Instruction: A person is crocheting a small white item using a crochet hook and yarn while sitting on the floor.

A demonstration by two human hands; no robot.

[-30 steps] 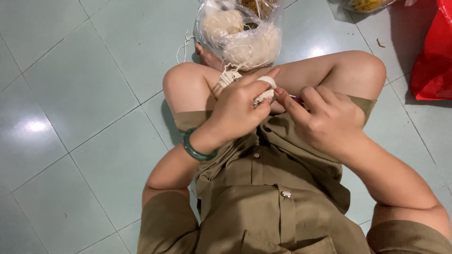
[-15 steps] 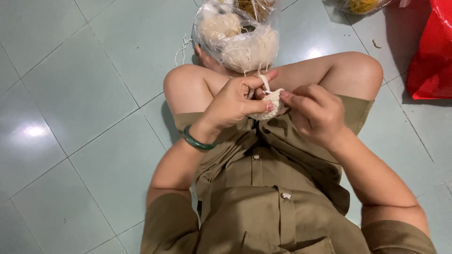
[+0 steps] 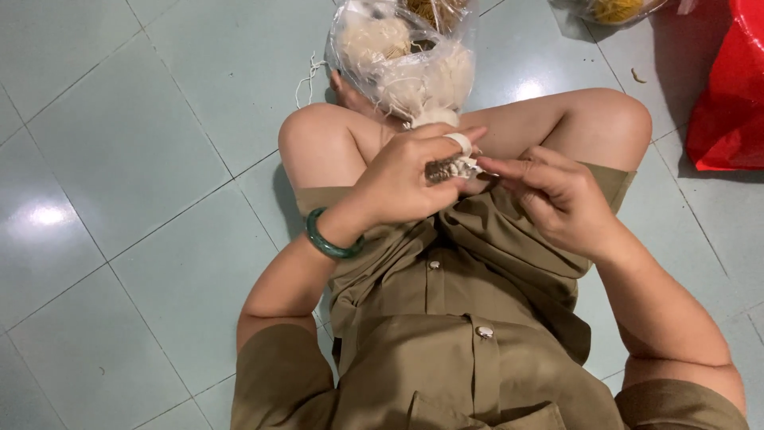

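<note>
A seated person's left hand [image 3: 402, 179] and right hand [image 3: 557, 199] both pinch a small cream crocheted piece [image 3: 450, 169] below a clear yarn bag [image 3: 402, 56].

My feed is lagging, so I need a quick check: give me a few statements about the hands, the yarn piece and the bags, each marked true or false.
1. The left hand holds a small cream crocheted piece at its fingertips. True.
2. The right hand rests flat on the floor. False: it is raised over the lap, its fingers reaching toward the crocheted piece.
3. A green bangle sits on the left wrist. True.
4. The clear plastic bag by the knees holds red yarn. False: it holds cream-coloured balls of yarn.
5. A red bag lies on the tiled floor at the right edge of the view. True.
</note>
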